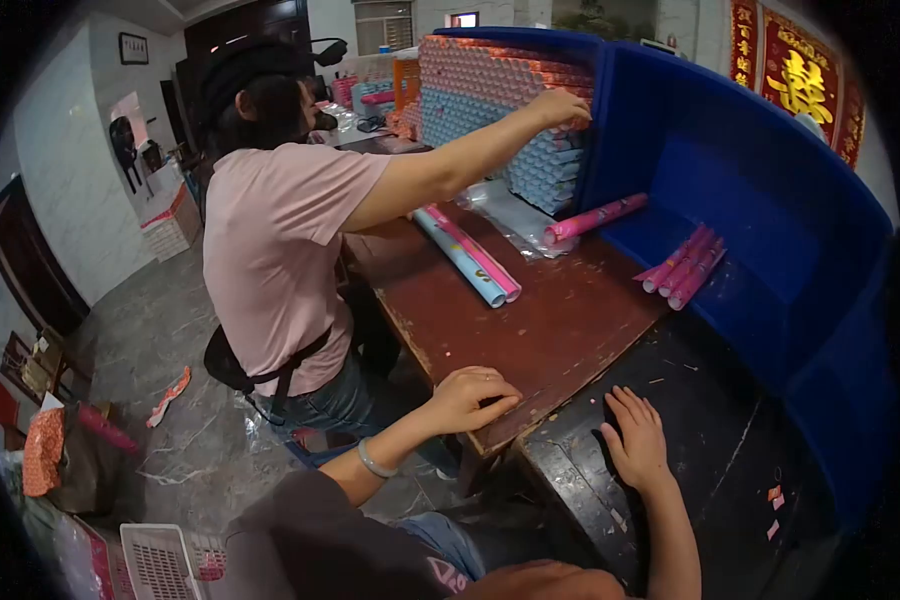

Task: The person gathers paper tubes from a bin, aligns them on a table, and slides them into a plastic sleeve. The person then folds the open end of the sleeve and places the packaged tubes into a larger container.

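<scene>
My left hand (472, 397) rests at the near corner of the brown table (450, 320), fingers stretched out and nothing held. Flat on the black table (710, 400) lies my right hand (636, 440), its fingers apart and holding nothing. Beyond my hands, a light blue roll (460, 257) and a pink roll (485, 262) lie side by side on the brown table, near the co-worker. Another pink roll (596, 219) lies farther right, by the large blue bin (730, 180). Several short pink rolls (684, 268) sit together at the bin's front edge.
A co-worker in a pink shirt (280, 220) stands at left, one hand (562, 108) at a tall stack of rolls (500, 110). Clear plastic bags (515, 222) lie below the stack. Paper scraps (774, 495) dot the black table. A white basket (160, 565) stands lower left.
</scene>
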